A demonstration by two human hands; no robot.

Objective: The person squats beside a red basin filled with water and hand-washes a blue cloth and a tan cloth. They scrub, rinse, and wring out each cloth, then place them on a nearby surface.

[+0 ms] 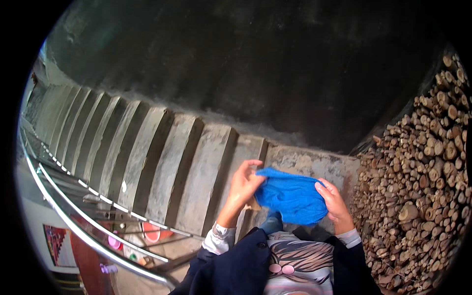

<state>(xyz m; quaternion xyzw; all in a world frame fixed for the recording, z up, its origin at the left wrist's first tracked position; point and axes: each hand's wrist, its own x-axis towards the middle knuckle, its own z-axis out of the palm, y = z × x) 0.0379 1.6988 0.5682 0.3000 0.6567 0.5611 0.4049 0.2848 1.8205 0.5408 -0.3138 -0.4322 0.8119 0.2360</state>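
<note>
A bright blue piece of soft, gathered cloth (pixel 292 196) is held up in front of my body, spread between both hands. My left hand (pixel 242 186) is closed on its upper left corner, thumb and fingers bent around the edge. My right hand (pixel 334 202) grips the right edge, with the thumb on top and the other fingers partly behind. Folds run across the cloth, and its lower edge hangs loose. A small tan piece (pixel 252 203) shows under my left hand; I cannot tell what it is.
Concrete stairs (pixel 162 162) run off to the left beside a dark wall (pixel 255 64). A metal handrail (pixel 64 206) borders them on the near side. Cut firewood (pixel 413 196) is stacked high at the right. Below the rail are a red basin (pixel 151 232) and a pink container (pixel 115 241).
</note>
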